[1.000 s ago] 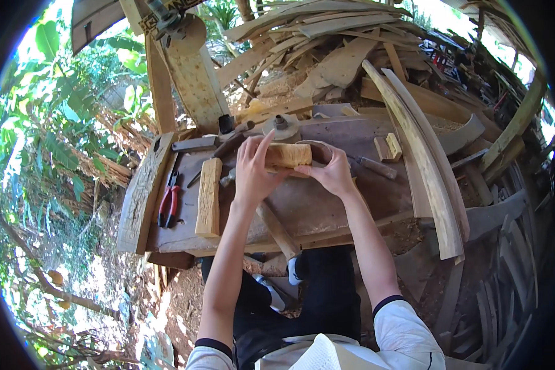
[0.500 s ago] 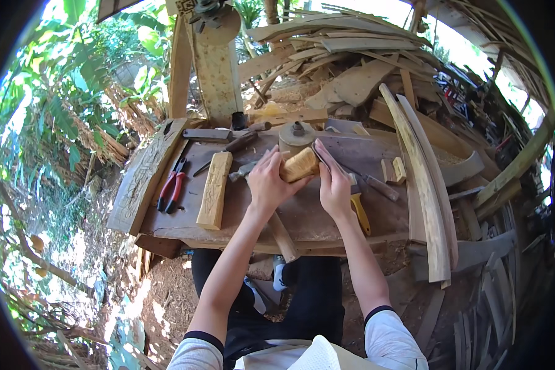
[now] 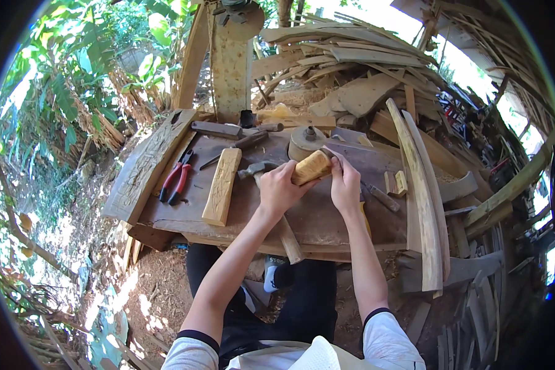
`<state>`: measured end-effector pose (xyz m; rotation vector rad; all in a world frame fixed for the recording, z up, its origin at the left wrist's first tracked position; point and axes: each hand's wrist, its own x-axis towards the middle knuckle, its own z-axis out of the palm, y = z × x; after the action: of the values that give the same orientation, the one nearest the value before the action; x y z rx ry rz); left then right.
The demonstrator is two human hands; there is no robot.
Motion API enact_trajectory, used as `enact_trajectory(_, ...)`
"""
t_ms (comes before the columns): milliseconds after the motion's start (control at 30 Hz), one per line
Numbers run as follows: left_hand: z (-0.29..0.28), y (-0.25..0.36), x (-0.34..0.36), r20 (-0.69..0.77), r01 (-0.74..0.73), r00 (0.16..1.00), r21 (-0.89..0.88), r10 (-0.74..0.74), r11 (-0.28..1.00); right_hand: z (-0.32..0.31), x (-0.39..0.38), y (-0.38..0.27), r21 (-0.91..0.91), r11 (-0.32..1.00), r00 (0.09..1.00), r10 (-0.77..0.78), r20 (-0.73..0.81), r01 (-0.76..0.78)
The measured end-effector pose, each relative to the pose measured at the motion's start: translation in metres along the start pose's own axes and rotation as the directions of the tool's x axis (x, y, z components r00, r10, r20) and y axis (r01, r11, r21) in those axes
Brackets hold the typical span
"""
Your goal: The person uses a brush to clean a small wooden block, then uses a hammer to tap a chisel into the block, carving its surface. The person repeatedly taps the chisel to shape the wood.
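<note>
My left hand (image 3: 279,188) is closed around a short yellowish wooden block (image 3: 309,166), tilted up toward the right. My right hand (image 3: 345,184) is closed at the block's right end, gripping a thin dark piece (image 3: 330,152) against it, partly hidden by the fingers. Beneath my hands on the worktable (image 3: 166,217) lies a hammer (image 3: 290,237). Left of it are a carved wooden bar (image 3: 221,188) and red-handled pliers (image 3: 176,180). A round block (image 3: 305,139) sits behind my hands. A chisel-like tool (image 3: 383,198) and a yellow handle (image 3: 365,222) lie at the right, the latter partly hidden.
A carved board (image 3: 142,169) lines the table's left edge; long pale strips (image 3: 418,197) overhang its right side. Small wooden pieces (image 3: 399,183) and dark tools (image 3: 217,130) lie about. Behind stand a rusty post (image 3: 230,74) and a pile of boards (image 3: 357,58). Plants grow at the left.
The block has gone from level to tilted, right end raised. My right hand has turned more upright along its end. The whole view has shifted slightly.
</note>
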<state>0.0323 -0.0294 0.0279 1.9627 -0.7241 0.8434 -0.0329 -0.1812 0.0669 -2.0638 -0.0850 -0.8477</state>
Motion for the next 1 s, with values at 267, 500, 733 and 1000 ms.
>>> enact_trajectory(267, 0.000, 0.000, -0.006, 0.004, -0.046, 0.999, -0.027, 0.046, 0.999, -0.005, -0.006, 0.014, 0.065, 0.993, 0.994, 0.105, -0.041, -0.102)
enact_trajectory(500, 0.004, 0.000, -0.007, 0.018, -0.072, 0.997, -0.008, 0.072, 0.997, -0.010, -0.010, 0.021, 0.091, 0.989, 0.990, 0.124, -0.074, -0.117)
enact_trajectory(733, 0.005, -0.001, -0.006, 0.042, -0.098, 0.994, 0.016, 0.097, 0.995, -0.010, -0.012, 0.012, 0.094, 0.989, 0.990, 0.118, -0.080, -0.110)
enact_trajectory(1000, 0.010, 0.003, -0.006, 0.021, -0.105, 0.994, 0.032, 0.104, 0.994, -0.010, -0.009, 0.036, 0.040, 0.979, 0.967, 0.203, -0.152, -0.200)
